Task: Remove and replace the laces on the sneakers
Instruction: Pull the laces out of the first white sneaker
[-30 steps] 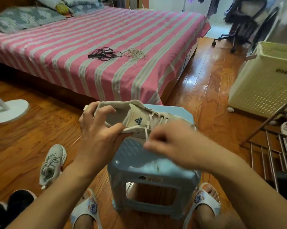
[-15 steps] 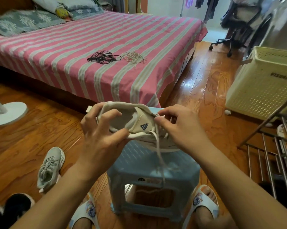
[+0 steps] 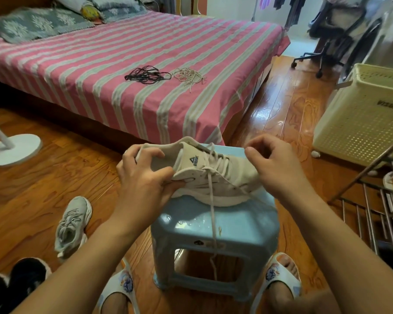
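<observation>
A beige sneaker (image 3: 225, 175) lies on its side on a light blue plastic stool (image 3: 236, 230), toe to the right. My left hand (image 3: 143, 177) grips its heel collar, thumb under the side. My right hand (image 3: 272, 164) hovers over the toe end with curled fingers, and no lace shows between them. One loose beige lace end (image 3: 212, 218) hangs from the eyelets down past the stool's front. The matching sneaker (image 3: 72, 225) lies on the floor to the left. A bundle of black laces (image 3: 145, 75) and a bundle of beige laces (image 3: 188, 75) rest on the bed.
The pink striped bed (image 3: 100, 64) stands behind the stool. A cream laundry basket (image 3: 360, 118) and a metal rack (image 3: 372, 200) are at the right. A white fan base (image 3: 14, 148) and dark slippers (image 3: 21, 275) sit at the left. My feet in slides flank the stool.
My right hand has moved from the tongue area to the right, over the toe. The lace end now hangs longer down the stool's front. My left hand keeps its grip on the heel.
</observation>
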